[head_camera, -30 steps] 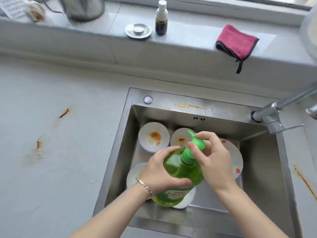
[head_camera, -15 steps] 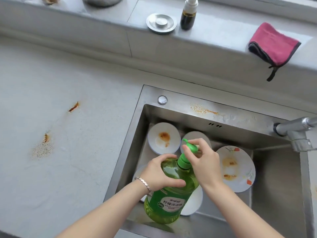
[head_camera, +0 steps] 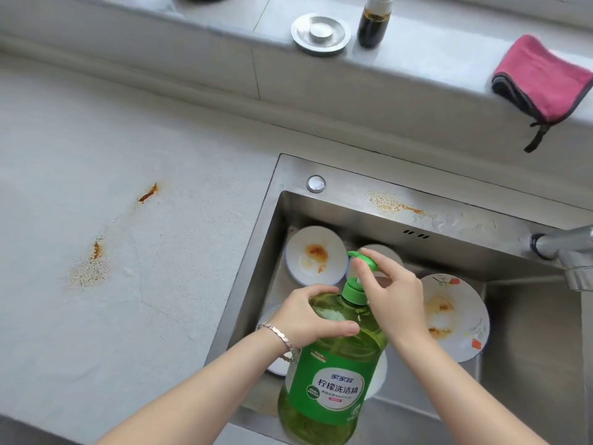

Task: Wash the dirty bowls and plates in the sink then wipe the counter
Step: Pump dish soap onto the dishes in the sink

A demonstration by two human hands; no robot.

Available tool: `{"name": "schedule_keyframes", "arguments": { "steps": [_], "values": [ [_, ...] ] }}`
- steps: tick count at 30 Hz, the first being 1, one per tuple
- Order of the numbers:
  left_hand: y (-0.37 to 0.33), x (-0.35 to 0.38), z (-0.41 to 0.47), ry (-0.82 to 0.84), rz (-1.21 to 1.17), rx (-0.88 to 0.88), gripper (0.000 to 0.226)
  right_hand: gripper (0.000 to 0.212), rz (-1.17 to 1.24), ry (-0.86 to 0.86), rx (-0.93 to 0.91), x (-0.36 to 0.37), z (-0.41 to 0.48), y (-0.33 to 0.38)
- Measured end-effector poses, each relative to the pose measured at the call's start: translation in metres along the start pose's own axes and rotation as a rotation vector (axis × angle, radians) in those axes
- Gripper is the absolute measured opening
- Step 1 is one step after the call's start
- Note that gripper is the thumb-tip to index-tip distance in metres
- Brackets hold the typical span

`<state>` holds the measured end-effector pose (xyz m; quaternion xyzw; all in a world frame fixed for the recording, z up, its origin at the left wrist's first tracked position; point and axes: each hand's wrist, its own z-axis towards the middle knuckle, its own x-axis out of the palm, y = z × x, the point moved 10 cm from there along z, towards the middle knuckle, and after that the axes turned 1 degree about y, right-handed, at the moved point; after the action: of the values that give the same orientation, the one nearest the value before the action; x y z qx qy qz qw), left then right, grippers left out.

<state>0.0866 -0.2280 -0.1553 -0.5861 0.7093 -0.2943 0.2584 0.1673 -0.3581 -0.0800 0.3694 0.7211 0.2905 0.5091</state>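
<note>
A large green dish soap bottle (head_camera: 330, 380) hangs over the steel sink (head_camera: 256, 252). My left hand (head_camera: 308, 316) grips its shoulder. My right hand (head_camera: 391, 293) holds the green pump head (head_camera: 364, 260), fingers curled round it. In the sink lie a stained white bowl (head_camera: 316, 255) at the back left, a second bowl (head_camera: 390, 253) mostly hidden behind my right hand, and a flowered plate (head_camera: 455, 316) with orange stains at the right. Another white dish (head_camera: 274, 364) shows partly under the bottle and my left wrist.
Orange stains mark the grey counter (head_camera: 96, 332) at left (head_camera: 96, 261) and the sink rim (head_camera: 390, 203). A pink cloth (head_camera: 542, 81), a dark spray bottle (head_camera: 373, 22) and a metal sink strainer (head_camera: 321, 33) sit on the back ledge. The tap (head_camera: 568, 248) juts in from the right.
The view has shifted right and closer. The bottle now stands more upright and lower in my left hand. My right hand stays on the pump head.
</note>
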Motion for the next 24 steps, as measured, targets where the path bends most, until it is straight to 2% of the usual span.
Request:
{"name": "schedule_keyframes", "arguments": {
  "steps": [3,7,17,24],
  "values": [
    [0.002,0.003,0.003,0.042,0.006,-0.014,0.071,0.013,0.034,0.013,0.018,0.001,0.004,-0.004],
    [0.007,0.002,0.010,0.011,0.033,-0.033,0.077,0.011,0.013,-0.022,0.059,0.005,0.007,-0.016],
    [0.014,0.004,0.021,0.041,-0.009,-0.077,0.065,0.026,-0.145,-0.036,0.147,0.018,0.011,-0.038],
    [0.004,0.041,0.025,0.088,0.024,-0.045,0.077,0.023,-0.154,-0.051,0.042,-0.029,0.013,-0.030]
  ]
}}
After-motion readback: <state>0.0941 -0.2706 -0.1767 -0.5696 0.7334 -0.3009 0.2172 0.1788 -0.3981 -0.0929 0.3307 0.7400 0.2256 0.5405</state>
